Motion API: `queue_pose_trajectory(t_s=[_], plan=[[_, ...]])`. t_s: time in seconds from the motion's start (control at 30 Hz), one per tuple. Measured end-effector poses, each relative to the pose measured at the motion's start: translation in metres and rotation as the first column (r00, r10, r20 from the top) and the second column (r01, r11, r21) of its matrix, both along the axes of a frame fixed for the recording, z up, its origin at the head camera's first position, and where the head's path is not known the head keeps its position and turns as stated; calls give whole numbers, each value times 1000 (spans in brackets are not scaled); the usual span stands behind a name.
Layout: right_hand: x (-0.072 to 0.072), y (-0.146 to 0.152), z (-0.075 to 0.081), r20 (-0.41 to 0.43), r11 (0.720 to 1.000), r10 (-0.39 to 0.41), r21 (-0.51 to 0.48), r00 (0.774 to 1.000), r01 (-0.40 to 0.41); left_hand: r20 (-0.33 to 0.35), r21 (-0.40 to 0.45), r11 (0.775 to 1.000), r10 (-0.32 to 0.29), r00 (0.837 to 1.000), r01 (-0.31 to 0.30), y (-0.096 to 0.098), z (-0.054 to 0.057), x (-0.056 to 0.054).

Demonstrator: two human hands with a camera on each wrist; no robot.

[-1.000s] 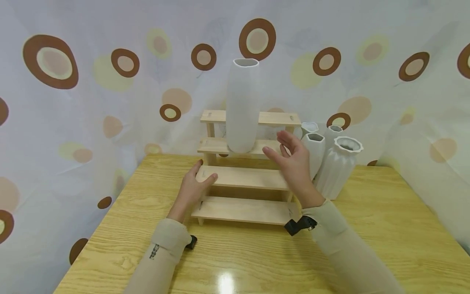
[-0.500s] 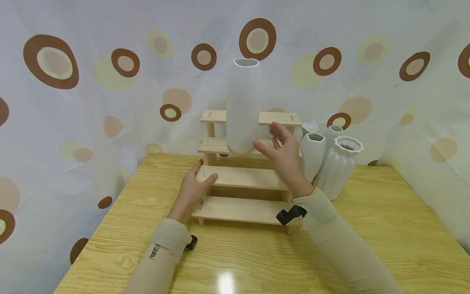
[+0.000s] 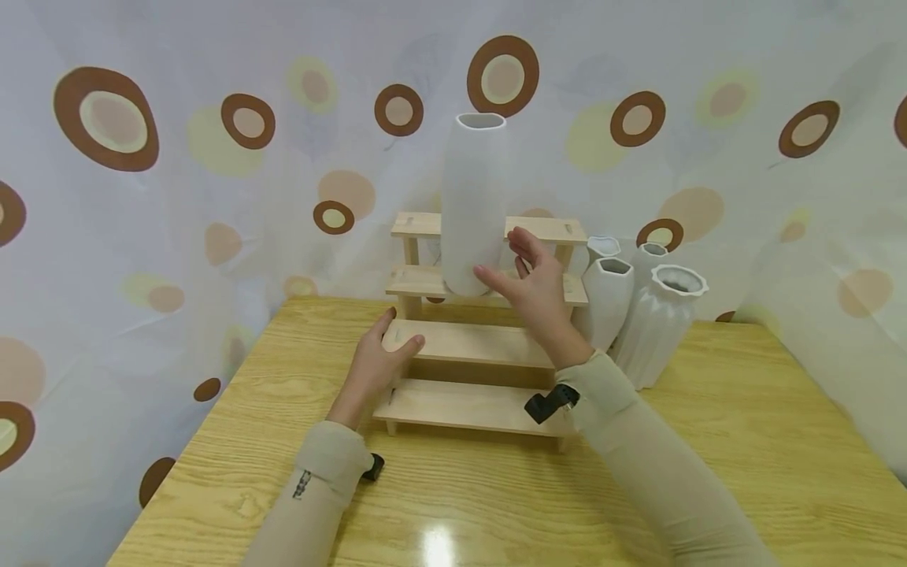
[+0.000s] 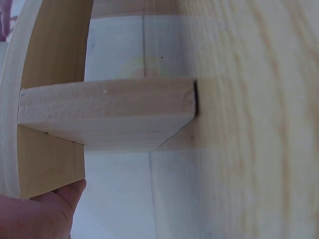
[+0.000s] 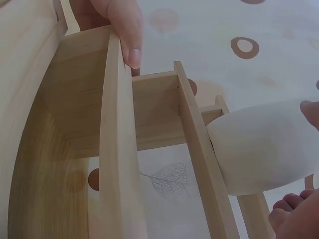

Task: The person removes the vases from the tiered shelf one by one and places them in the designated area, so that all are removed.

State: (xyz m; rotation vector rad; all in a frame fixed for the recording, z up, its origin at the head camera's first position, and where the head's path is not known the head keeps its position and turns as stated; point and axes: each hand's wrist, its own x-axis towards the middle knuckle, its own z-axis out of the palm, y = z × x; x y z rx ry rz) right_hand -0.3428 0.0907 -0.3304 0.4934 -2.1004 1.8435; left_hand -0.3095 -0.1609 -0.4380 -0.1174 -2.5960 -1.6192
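A tall white vase (image 3: pixel 473 205) stands upright on the third step up of a stepped wooden shelf (image 3: pixel 478 342). My left hand (image 3: pixel 375 354) holds the left end of the second step, thumb over the top. In the right wrist view, that left hand (image 5: pixel 122 25) is at the board's end, and the left wrist view shows only part of it. My right hand (image 3: pixel 534 291) is at the vase's lower right side, fingers extended and thumb in front. In the right wrist view its thumb (image 5: pixel 311 113) overlaps the vase (image 5: pixel 264 147); contact is hard to tell.
Several white vases stand close together right of the shelf, with a fluted one (image 3: pixel 659 331) in front and a faceted one (image 3: pixel 608 299) beside my right forearm. A wood-grain table (image 3: pixel 453 504) carries everything. Patterned cloth (image 3: pixel 283 181) hangs behind.
My right hand has moved left from near the faceted vase to the tall vase's side. My left hand stays on the shelf, and the tall vase keeps its place.
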Motion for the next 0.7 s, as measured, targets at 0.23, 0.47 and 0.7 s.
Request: queue_pose_trajectory(t_s=[0.23,0.47,0.7], plan=[[-5,-12,3,-26,1000,28,12,999,-28,10,-2,1000,6,1000,-6,0,0,-1],[-7,-24,7,-35,1000,8,8,999,-8,9,2,1000,10,1000,-10,0,1,0],[-12,-29,8,-11,999,-39,-6,999,39,1,-4,1000,5,1000,-5,1,-1,-1]])
